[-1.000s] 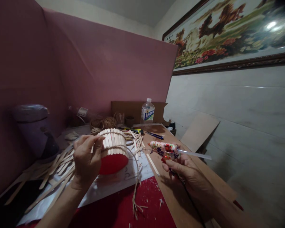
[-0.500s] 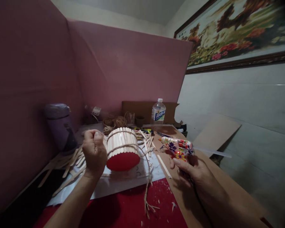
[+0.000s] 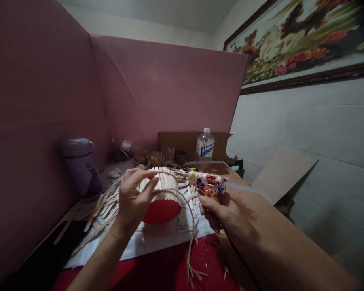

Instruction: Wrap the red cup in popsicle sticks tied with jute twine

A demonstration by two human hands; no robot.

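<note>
A cylinder of wooden craft sticks (image 3: 165,182) lies on its side with its red round end (image 3: 162,211) facing me. Two rings of brown twine (image 3: 191,242) circle it, and a loose frayed tail trails down over the red surface. Across the cylinder's left side, my left hand (image 3: 135,198) grips it with thumb and forefinger near the twine. My right hand (image 3: 221,212) is closed on the handle of a flower-patterned hot glue gun (image 3: 204,184), its nozzle pointing left, close to the cylinder. A translucent glue stick (image 3: 242,187) sticks out behind the gun.
Loose craft sticks (image 3: 104,206) lie left of the cylinder on white paper (image 3: 130,246). Behind stand a plastic bottle (image 3: 205,145), twine balls (image 3: 155,158) and a purple tumbler (image 3: 82,169). Brown board (image 3: 279,226) covers the right side. Pink panels (image 3: 170,89) enclose the back and left.
My left hand has gone from a fist beside the cylinder to fingers on its side. My right hand has brought the glue gun leftward, nearer the cylinder.
</note>
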